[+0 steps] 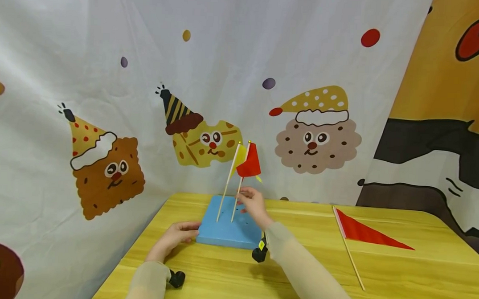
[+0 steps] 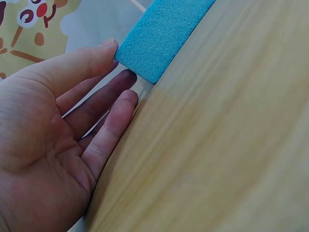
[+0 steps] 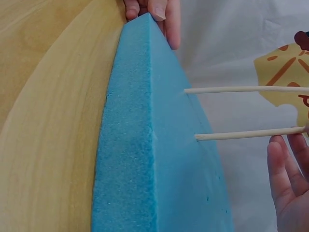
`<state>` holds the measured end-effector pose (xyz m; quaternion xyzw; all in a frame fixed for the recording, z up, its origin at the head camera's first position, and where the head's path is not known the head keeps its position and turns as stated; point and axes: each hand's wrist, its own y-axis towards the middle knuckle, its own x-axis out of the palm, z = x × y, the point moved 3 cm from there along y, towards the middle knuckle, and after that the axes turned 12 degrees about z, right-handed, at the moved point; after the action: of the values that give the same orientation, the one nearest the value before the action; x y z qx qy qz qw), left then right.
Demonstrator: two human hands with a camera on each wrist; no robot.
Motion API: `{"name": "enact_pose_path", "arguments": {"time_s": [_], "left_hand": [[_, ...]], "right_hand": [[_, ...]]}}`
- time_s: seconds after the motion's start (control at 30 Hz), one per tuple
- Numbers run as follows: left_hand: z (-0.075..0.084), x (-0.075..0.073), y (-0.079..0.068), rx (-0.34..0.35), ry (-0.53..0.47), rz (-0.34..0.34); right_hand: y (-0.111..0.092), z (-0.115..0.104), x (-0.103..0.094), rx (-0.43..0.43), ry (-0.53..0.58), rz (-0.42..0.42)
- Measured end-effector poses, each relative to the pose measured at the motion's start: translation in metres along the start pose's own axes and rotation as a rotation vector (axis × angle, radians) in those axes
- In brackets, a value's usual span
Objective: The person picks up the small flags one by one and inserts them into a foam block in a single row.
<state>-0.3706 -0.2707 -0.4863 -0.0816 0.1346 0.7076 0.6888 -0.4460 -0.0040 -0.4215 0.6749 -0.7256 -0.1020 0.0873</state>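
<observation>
A blue foam block (image 1: 229,238) lies flat on the table, with several small holes in its top. My left hand (image 1: 174,238) rests at the block's left front corner; in the left wrist view its thumb (image 2: 104,55) touches the corner and the other fingers reach loosely beside it. My right hand (image 1: 255,206) pinches the wooden stick of a small red flag (image 1: 250,162) above the block. That stick's lower end meets the block's top. Just left of it, a yellow flag (image 1: 241,156) stands on its own stick, leaning slightly right and partly hidden behind the red cloth.
Another red flag (image 1: 374,231), a long triangle on a stick, lies on the right side of the wooden table (image 1: 307,241). A white cloth backdrop (image 1: 227,55) with cartoon cookies hangs right behind the table's back edge. Black wrist devices (image 1: 176,279) sit under both sleeves.
</observation>
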Motion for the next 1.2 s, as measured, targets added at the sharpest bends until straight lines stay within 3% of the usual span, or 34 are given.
{"name": "enact_pose_path", "arguments": {"time_s": [0.07,0.2,0.3,0.7,0.93,1.2], "left_hand": [[0.000,0.000,0.000,0.001,0.000,0.002],[-0.001,0.001,0.001,0.003,-0.003,0.004],[0.000,0.001,0.002,0.003,-0.006,-0.002],[0.003,0.001,0.004,0.011,0.015,-0.004],[0.001,0.002,0.004,0.011,0.007,0.003],[-0.001,-0.001,0.002,0.023,0.004,-0.012]], "right_hand": [[-0.005,-0.010,-0.001,0.003,-0.001,-0.016],[-0.006,-0.010,-0.002,0.009,-0.005,-0.028],[-0.001,0.000,-0.002,0.029,-0.013,-0.017],[-0.003,0.003,-0.012,0.017,-0.008,-0.025],[-0.004,-0.001,-0.036,0.004,-0.009,-0.048],[-0.008,-0.007,-0.087,0.010,-0.044,-0.072]]}}
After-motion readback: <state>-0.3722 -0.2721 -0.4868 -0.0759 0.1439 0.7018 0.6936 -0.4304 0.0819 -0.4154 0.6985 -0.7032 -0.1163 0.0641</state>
